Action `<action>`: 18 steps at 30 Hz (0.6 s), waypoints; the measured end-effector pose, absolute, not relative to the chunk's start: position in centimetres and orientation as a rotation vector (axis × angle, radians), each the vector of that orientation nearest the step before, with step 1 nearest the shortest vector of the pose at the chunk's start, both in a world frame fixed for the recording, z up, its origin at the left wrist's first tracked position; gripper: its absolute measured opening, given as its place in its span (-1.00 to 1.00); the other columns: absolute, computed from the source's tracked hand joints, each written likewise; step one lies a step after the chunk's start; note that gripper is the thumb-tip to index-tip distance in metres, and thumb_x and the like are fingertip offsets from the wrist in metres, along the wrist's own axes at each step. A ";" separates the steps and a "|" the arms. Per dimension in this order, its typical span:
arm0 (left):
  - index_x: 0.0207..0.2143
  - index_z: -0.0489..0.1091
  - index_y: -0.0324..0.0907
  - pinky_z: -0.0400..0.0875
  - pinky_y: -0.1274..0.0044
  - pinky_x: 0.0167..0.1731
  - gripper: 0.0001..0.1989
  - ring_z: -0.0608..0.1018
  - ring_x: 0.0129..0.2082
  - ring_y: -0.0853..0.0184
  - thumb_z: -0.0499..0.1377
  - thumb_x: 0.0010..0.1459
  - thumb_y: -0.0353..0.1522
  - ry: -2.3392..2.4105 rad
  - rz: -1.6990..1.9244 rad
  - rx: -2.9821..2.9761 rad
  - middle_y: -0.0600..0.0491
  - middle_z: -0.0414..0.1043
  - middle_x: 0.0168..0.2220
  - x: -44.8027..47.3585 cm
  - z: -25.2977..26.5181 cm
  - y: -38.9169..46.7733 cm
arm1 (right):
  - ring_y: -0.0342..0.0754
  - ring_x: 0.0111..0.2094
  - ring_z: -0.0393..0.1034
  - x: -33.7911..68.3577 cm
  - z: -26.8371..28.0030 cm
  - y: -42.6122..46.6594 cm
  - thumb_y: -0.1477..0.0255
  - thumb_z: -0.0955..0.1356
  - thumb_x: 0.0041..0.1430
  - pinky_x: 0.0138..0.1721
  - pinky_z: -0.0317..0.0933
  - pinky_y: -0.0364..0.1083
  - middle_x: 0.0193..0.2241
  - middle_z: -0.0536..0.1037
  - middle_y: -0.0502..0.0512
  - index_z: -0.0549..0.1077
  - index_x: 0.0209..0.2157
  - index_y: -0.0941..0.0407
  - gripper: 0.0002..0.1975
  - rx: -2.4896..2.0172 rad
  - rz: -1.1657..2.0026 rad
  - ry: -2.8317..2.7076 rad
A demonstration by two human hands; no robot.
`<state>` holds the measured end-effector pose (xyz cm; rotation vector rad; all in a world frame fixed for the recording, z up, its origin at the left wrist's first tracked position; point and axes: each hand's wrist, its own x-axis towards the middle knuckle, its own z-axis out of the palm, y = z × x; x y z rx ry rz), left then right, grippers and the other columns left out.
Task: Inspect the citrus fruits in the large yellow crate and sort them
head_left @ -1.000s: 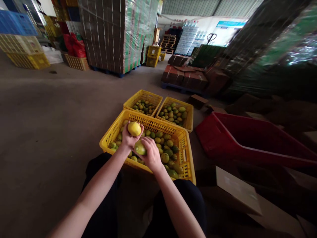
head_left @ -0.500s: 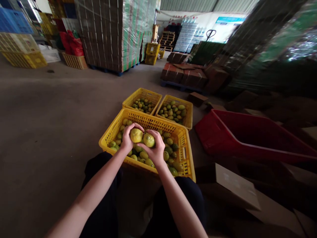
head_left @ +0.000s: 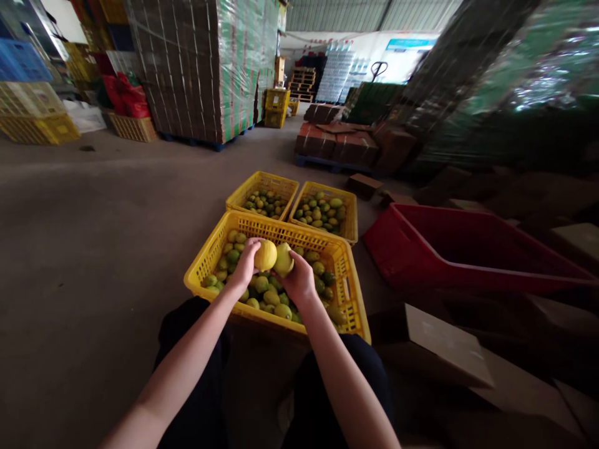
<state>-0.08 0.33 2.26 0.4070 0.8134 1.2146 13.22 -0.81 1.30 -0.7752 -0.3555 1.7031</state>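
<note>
Over the near yellow crate [head_left: 346,277], the left hand [head_left: 246,262] held a round yellow fruit [head_left: 266,255], its fingers clamped around the left side, and the right hand [head_left: 300,278] had thumb and fingers clamped on a greener fruit [head_left: 283,260]. The two fruits were side by side; whether they touched could not be told. Beneath them, a heap of green and yellow fruit [head_left: 270,298] spread across the crate. Just beyond stood a far left crate [head_left: 283,182] and a far right crate [head_left: 350,212], both yellow, each holding similar fruit. To the right was a red tub [head_left: 397,246], its inside too dark to read, with a cardboard box [head_left: 447,343] nearer. Dull grey-brown floor [head_left: 93,249] ran off leftward. Farther back rose a plastic-wrapped stack [head_left: 178,68], and brown cartons [head_left: 322,144] lay on a blue pallet [head_left: 318,163].
</note>
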 end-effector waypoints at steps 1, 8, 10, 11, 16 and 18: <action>-0.31 0.43 -0.11 0.20 0.65 -0.66 -0.88 0.49 -0.53 0.37 0.15 0.09 -0.31 0.850 1.214 0.413 0.11 0.48 -0.45 -0.1 2.5 0.3 | -0.04 -0.56 0.44 13.2 1.7 -0.9 0.38 0.35 0.06 -0.63 0.31 -0.13 -0.54 0.56 0.05 0.48 -0.35 0.16 -0.86 -0.778 1.707 -0.366; -0.36 0.44 -0.20 0.41 0.59 -0.57 -0.76 0.49 -0.53 0.37 0.08 0.11 -0.24 0.510 1.206 0.251 0.02 0.47 -0.51 0.1 4.3 -0.1 | -0.15 -0.67 0.32 13.2 3.1 -0.9 0.24 0.35 0.07 -0.80 0.07 -0.23 -0.55 0.56 0.09 0.50 -0.34 0.18 -0.72 -0.521 1.681 -0.396; -0.33 0.45 -0.19 0.52 0.52 -0.35 -0.78 0.55 -0.41 0.33 0.08 0.11 -0.28 0.374 1.239 0.134 0.01 0.50 -0.47 0.5 4.3 -0.1 | -0.12 -0.54 0.45 13.0 2.9 -0.6 0.28 0.37 0.05 -0.61 0.34 -0.19 -0.50 0.59 0.07 0.50 -0.34 0.15 -0.77 -0.456 1.635 -0.332; -0.32 0.45 -0.19 0.53 0.51 -0.25 -0.80 0.57 -0.35 0.33 0.07 0.12 -0.31 0.327 1.264 0.070 0.01 0.52 -0.43 0.7 4.2 -0.1 | -0.10 -0.45 0.50 12.9 2.8 -0.4 0.30 0.38 0.04 -0.45 0.43 -0.16 -0.45 0.60 0.04 0.50 -0.33 0.12 -0.80 -0.435 1.601 -0.307; -0.30 0.45 -0.20 0.48 0.51 -0.10 -0.79 0.58 -0.26 0.34 0.02 0.16 -0.36 0.284 1.423 -0.060 0.02 0.54 -0.37 2.0 3.0 0.8 | -0.09 -0.19 0.55 11.8 1.9 0.6 0.32 0.41 0.00 -0.04 0.41 -0.06 -0.32 0.64 -0.08 0.50 -0.25 0.00 -0.78 -0.401 1.460 -0.247; -0.29 0.45 -0.20 0.46 0.54 -0.10 -0.76 0.57 -0.28 0.36 0.03 0.17 -0.30 0.304 1.491 -0.047 0.02 0.53 -0.37 2.6 2.2 1.3 | -0.06 -0.21 0.56 11.4 1.5 1.0 0.29 0.38 0.03 0.00 0.39 -0.01 -0.34 0.65 -0.03 0.51 -0.28 0.04 -0.80 -0.412 1.447 -0.152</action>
